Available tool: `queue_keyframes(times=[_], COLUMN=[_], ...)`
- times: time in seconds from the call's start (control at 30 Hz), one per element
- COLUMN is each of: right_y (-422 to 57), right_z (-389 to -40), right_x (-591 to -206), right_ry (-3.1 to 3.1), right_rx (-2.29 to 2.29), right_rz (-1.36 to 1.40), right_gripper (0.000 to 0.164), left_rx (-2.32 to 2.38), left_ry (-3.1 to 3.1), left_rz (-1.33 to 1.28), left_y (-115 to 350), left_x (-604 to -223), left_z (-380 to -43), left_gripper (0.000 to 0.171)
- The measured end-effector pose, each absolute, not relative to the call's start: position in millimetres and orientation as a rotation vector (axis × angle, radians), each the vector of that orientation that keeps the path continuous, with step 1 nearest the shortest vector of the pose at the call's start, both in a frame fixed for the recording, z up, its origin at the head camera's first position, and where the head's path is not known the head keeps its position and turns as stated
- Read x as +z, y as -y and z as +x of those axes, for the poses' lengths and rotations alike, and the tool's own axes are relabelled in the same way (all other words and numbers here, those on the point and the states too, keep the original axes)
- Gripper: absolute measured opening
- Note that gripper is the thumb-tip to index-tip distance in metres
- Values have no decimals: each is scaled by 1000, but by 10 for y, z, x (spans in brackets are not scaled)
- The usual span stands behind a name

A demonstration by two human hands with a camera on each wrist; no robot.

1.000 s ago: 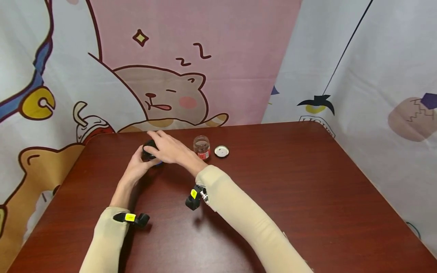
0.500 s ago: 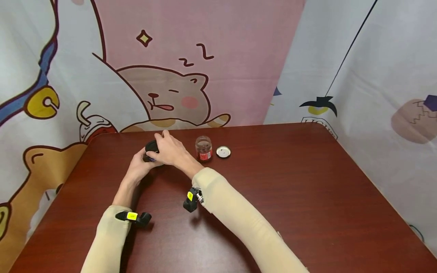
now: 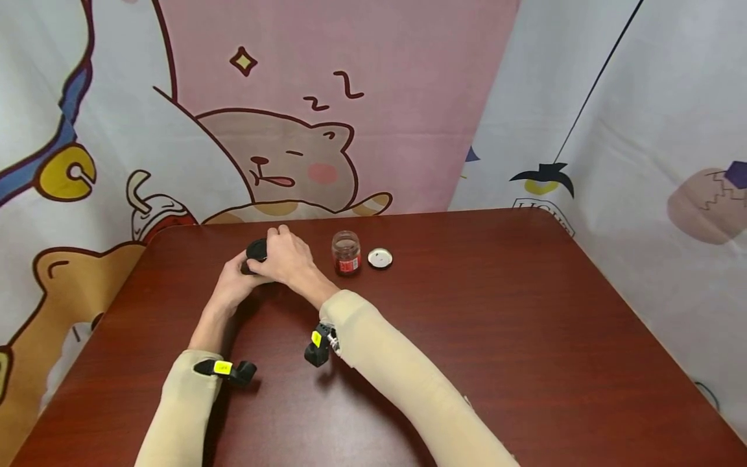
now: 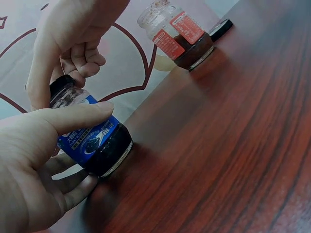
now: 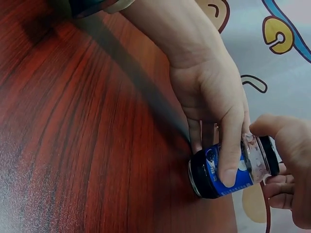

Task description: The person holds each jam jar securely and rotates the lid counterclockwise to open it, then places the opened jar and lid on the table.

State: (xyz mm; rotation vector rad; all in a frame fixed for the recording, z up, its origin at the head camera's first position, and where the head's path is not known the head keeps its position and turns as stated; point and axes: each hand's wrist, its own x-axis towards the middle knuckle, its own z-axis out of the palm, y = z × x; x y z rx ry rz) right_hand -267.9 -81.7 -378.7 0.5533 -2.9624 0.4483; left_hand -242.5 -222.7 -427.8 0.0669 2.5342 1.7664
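Observation:
A glass jar [image 4: 95, 138] with a blue label and dark contents stands at the back left of the table. My left hand [image 3: 233, 283] grips its body, thumb across the label and fingers round the far side. At the jar's mouth sits a black lid [image 5: 269, 155], its top partly showing in the head view. From above, my right hand [image 3: 288, 256] pinches this lid at its edge between thumb and curled fingers. The left hand and right hand hide most of the jar in the head view.
Just right of the hands stands an uncovered glass jar [image 3: 347, 253] with a red label and dark residue low inside. Beside it a round lid [image 3: 380, 259] lies with its white inner side up. The brown table [image 3: 496, 324] ends at a printed curtain [image 3: 420, 97].
My right hand has turned about the black lid, and its wrist has swung left and toward me. More of the lid's top shows. The left hand keeps its grip on the jar.

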Motion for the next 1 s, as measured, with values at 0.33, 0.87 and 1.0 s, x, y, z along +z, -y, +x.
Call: queue_keyframes(times=[0.33,0.87,1.0], right_y=[799,769,748], right_z=[-2679,-2634,-2629], right_x=[-3821,-3838,-3783], right_ry=[2924,2845,2836], right_rx=[469,548,573], right_rz=[572,598,594], right_gripper=[59,55,61], left_rx=[1725,1737,1721], left_ry=[-2672,-2845,-2892], left_rz=[66,-40,-3], left_y=[2240,2231,2212], left_x=[-4357,-4335,-4285], left_z=[-2456,-2395,-2384], left_gripper=[60,60,59])
